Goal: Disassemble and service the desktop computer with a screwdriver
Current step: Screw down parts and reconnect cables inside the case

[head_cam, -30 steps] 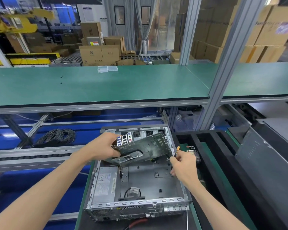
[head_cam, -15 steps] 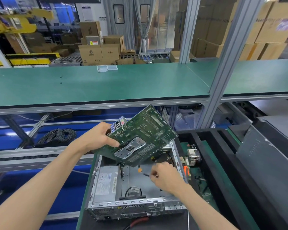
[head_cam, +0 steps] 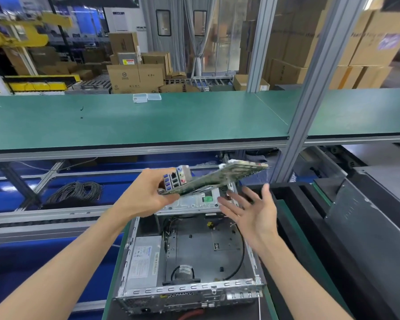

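Item: motherboard [head_cam: 208, 181]. Half a second ago I held it tilted face-up above the chassis [head_cam: 189, 255]; it now lies nearly edge-on to my view, clear above the chassis's far end, port block toward me.

Left hand [head_cam: 146, 195]: fingers and thumb curled round the board's port end, pinching it. It alone carries the board.

Right hand [head_cam: 252, 211]: a moment ago closed on a small orange-tipped tool over the chassis floor; now palm up, fingers spread and straight, just under the board's low edge, touching nothing I can make out. I cannot see where the tool went.

Chassis: board bay bare; power supply [head_cam: 143, 259] at its left side, black cable [head_cam: 238, 257] looping along its right.

Judgement: board extraction is done. My free hand looks placed to take the far edge before I set the board down.
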Available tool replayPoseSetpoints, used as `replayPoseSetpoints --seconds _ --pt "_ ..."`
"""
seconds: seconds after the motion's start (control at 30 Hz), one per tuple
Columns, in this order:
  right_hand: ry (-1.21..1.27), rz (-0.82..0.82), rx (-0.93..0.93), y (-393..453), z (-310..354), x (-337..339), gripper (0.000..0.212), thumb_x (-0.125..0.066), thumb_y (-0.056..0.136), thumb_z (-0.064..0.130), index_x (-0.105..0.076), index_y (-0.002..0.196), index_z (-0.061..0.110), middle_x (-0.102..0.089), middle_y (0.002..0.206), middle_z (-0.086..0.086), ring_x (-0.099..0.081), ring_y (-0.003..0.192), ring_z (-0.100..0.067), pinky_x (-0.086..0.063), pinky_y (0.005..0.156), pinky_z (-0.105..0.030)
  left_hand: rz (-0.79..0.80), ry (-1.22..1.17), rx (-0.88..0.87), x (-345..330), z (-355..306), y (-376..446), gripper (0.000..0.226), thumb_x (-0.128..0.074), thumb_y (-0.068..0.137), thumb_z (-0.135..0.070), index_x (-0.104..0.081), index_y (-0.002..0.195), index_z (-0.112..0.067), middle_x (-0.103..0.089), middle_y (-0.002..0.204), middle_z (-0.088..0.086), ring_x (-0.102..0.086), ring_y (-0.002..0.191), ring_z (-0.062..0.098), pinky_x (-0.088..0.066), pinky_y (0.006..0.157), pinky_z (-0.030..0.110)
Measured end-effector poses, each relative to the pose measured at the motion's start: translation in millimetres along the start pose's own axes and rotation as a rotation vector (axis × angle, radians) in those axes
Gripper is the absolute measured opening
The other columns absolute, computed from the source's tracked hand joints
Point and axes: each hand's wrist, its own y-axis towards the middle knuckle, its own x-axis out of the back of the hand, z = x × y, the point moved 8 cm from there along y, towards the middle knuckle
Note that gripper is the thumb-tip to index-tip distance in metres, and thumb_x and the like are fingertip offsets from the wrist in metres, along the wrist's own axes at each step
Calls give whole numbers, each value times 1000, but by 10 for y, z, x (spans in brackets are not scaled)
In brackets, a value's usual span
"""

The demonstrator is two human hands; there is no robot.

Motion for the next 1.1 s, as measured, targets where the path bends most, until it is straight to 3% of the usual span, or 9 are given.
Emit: replayPoseSetpoints --seconds 0.1,0.23,0.4,0.5,0.57,0.63,0.7,0.93,1.1 --pt "154 120 -47 -75 178 -175 87 -57 80 76 -51 139 13 -56 136 -30 -59 114 -58 -52 87 -66 31 86 -146 -88 -270 127 21 -71 82 -3 -59 82 -21 -58 69 -10 -54 59 10 -41 52 24" --pt "290 102 -67 -194 472 -127 85 -63 79 75 -65 126 4 -68 116 -13 -72 103 -26 -59 89 -43 104 294 -274 -279 -485 267 36 -58 73 -12 -66 107 -21 -66 89 -7 -61 77 15 -50 63 32" --pt "30 -38 66 -258 608 246 21 -60 83 17 -77 87 6 -72 99 -21 -72 88 -37 -57 86 -57 147 509 -416 -527 -709 581 58 -57 70 -24 -60 125 -40 -69 111 -10 -64 96 15 -54 79 33" --pt "203 -137 78 -315 647 550 24 -54 86 8 -73 72 4 -66 91 -20 -61 95 -31 -37 116 -44 96 524 -439 -683 -797 807 53 -69 71 -23 -61 121 -38 -71 99 -7 -64 88 16 -53 72 33" --pt "319 -174 140 -356 712 723 33 -48 89 4 -68 62 6 -66 78 -15 -63 84 -23 -46 107 -30 44 529 -439 -822 -870 924 37 -74 72 -22 -67 107 -32 -69 84 -7 -64 79 19 -51 66 32" --pt "341 -233 204 -398 776 878 19 -49 83 0 -55 67 8 -65 74 -14 -69 64 -26 -60 63 -32 -11 532 -465 -992 -967 1012 25 -80 68 -15 -70 90 -23 -67 73 -6 -64 72 22 -50 64 32" --pt "409 -279 229 -449 813 1041 9 -53 73 2 -49 74 9 -63 78 -14 -68 60 -27 -57 50 -31 -16 520 -506 -1219 -1069 1102 22 -82 67 -9 -69 82 -18 -69 75 -5 -64 72 23 -53 71 36" --pt "506 -405 167 -589 872 1738 50 -59 69 7 -57 116 -9 -65 120 -21 -67 107 -34 -55 95 -29 34 396 -591 -2064 -1328 1453 17 -83 72 -7 -71 82 -13 -73 88 -2 -67 87 24 -38 108 41" --pt "419 -579 81 -741 914 2263 28 -61 89 11 -58 115 1 -62 113 -42 -70 96 -49 -59 83 -44 179 396 -554 -2810 -1345 1718 12 -70 84 -6 -66 77 -14 -69 90 -3 -61 98 22 -6 124 36"
